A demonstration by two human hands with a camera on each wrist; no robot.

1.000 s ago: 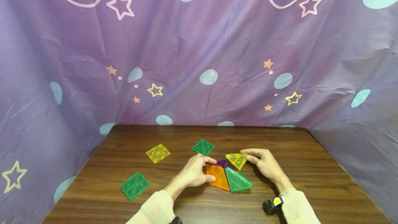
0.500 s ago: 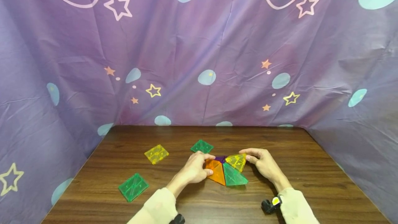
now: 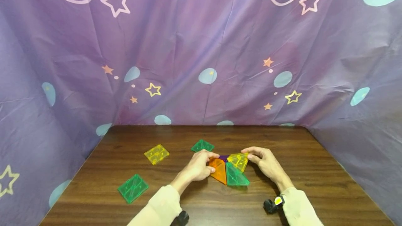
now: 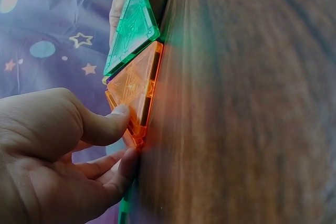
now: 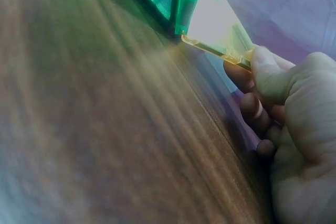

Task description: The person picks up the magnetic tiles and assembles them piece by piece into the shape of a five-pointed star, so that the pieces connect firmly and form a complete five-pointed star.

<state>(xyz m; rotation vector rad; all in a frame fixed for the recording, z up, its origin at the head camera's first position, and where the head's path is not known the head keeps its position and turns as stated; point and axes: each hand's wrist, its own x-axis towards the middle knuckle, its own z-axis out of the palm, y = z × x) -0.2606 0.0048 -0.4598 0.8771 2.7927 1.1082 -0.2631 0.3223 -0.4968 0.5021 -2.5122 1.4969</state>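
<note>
Translucent triangular tiles lean together in a raised cluster on the table: an orange tile point(image 3: 218, 171) at its left, a green tile point(image 3: 236, 175) at the front right, a purple tile point(image 3: 223, 157) behind, and a yellow tile point(image 3: 238, 161) at the right. The left hand point(image 3: 197, 166) grips the orange side, its thumb on the orange face point(image 4: 137, 87) in the left wrist view. With thumb and fingers the right hand point(image 3: 267, 164) pinches the outer corner of the yellow tile point(image 5: 218, 22), whose lower corner meets the green one in the right wrist view.
Flat on the wooden table point(image 3: 251, 208) lie a yellow square tile point(image 3: 156, 154) and a green square tile point(image 3: 133, 188) at the left, and another green tile point(image 3: 202, 145) behind the left hand. A patterned purple cloth point(image 3: 176, 44) hangs around the table.
The cluster has shifted slightly back and to the left with the left hand. The yellow tile, still pinched by the right hand, has tilted and closed up against the green tile.
</note>
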